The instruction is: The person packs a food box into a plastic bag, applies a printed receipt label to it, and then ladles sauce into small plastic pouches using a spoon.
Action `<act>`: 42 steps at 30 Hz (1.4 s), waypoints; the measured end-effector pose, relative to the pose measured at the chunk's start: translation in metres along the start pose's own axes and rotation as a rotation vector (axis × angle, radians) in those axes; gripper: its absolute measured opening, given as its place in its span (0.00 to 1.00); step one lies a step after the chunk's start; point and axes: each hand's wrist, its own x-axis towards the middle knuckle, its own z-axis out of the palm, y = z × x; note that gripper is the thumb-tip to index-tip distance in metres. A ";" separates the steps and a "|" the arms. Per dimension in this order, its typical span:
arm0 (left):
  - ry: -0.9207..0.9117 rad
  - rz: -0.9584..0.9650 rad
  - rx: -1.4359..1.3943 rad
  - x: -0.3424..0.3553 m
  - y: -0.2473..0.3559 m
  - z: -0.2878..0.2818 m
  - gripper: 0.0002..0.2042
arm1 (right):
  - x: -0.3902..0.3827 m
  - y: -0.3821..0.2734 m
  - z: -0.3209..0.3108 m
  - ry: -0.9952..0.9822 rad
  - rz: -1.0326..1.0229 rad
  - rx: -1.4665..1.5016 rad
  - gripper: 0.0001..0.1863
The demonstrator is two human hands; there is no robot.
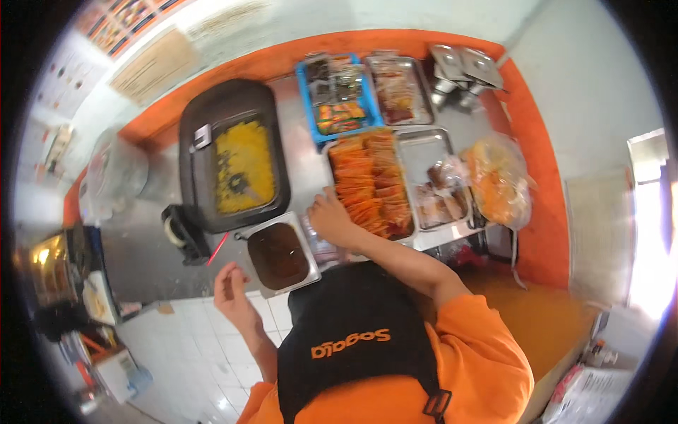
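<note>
Fingers loosely curled and a little apart, my left hand [234, 297] is raised beside the near left corner of a square metal pan [277, 256] of dark brown sauce. Nothing shows in it. My right hand [332, 218] has its fingers spread at the left edge of a metal tray packed with two rows of orange, sauce-coated slices [371, 180]. It touches or hovers over that edge; I cannot tell which. Beneath its wrist, partly hidden, lie clear plastic packets [321, 244].
A black rectangular pan holds yellow shredded food [246, 166]. A tape dispenser [185, 233] and red stick [219, 249] lie nearby. Behind are a blue tray [307, 95] of packets, a metal tray [426, 145], a plastic bag of orange food [498, 180] and metal lidded containers [466, 67].
</note>
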 end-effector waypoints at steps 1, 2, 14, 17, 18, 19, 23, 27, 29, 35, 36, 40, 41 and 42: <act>0.000 0.011 0.038 -0.001 -0.001 0.000 0.08 | -0.001 0.002 -0.002 0.073 -0.005 0.041 0.15; -0.013 -0.004 0.033 -0.002 -0.003 0.001 0.08 | -0.003 0.001 -0.005 0.274 0.033 0.008 0.08; -0.494 0.479 0.395 -0.014 0.033 0.066 0.48 | -0.065 -0.001 -0.155 0.453 0.259 0.390 0.07; -0.432 0.778 0.484 -0.019 0.045 0.096 0.53 | -0.087 -0.018 -0.196 0.444 0.232 0.617 0.08; -0.406 0.774 0.501 -0.021 0.048 0.101 0.50 | -0.092 -0.022 -0.205 0.404 0.200 0.819 0.10; -0.389 0.828 0.462 -0.020 0.050 0.103 0.50 | -0.095 -0.024 -0.211 0.370 0.145 1.056 0.13; -0.436 0.797 0.524 -0.016 0.051 0.101 0.39 | -0.100 -0.012 -0.212 0.336 0.045 0.970 0.19; -0.499 0.840 0.542 -0.014 0.050 0.093 0.38 | -0.102 0.000 -0.201 0.270 0.046 1.136 0.18; -0.521 0.833 0.553 -0.014 0.051 0.091 0.37 | -0.102 0.001 -0.197 0.239 0.128 1.018 0.18; -0.575 0.850 0.519 -0.014 0.054 0.087 0.39 | -0.090 0.003 -0.190 0.268 0.031 0.935 0.17; -0.575 0.854 0.507 -0.013 0.055 0.087 0.40 | -0.088 0.002 -0.189 0.251 0.012 0.996 0.17; -0.557 0.816 0.529 -0.010 0.058 0.086 0.43 | -0.083 -0.003 -0.187 0.363 0.045 0.874 0.16; -0.560 0.839 0.529 -0.010 0.059 0.085 0.43 | -0.082 -0.005 -0.186 0.381 0.053 0.919 0.14; -0.533 0.842 0.512 -0.009 0.059 0.085 0.44 | -0.081 -0.007 -0.186 0.409 0.058 0.975 0.13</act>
